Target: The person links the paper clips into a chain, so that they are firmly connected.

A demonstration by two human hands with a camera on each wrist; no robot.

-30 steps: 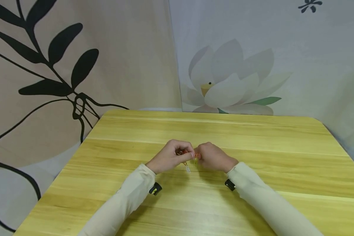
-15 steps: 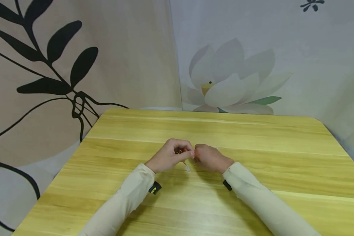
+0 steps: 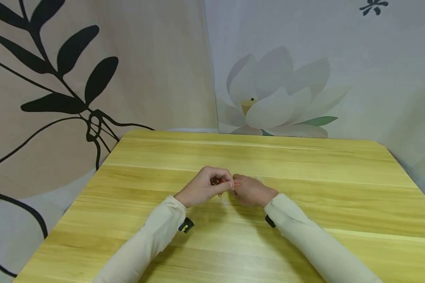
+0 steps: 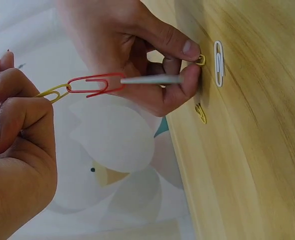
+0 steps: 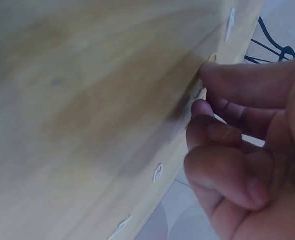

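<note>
wrist views, unlike head, show us right hand (image 3: 253,190) pinching yellow clip (image 4: 202,60) at wood table (image 3: 340,169); left hand (image 3: 204,188) clamps clip chain (image 4: 96,76) above table; printed wall (image 3: 163,78) behind.

I saw the person's left arm (image 3: 145,239) and right arm (image 3: 315,236) slant inward and forward, bringing both hands close together. The left hand (image 3: 208,187) was curled, its thumb pressed toward a bent forefinger in a pinch. The right hand (image 3: 254,190) showed its back, thumb and forefinger pinched at the tips, the other fingers (image 5: 222,167) folded toward the palm.
</note>
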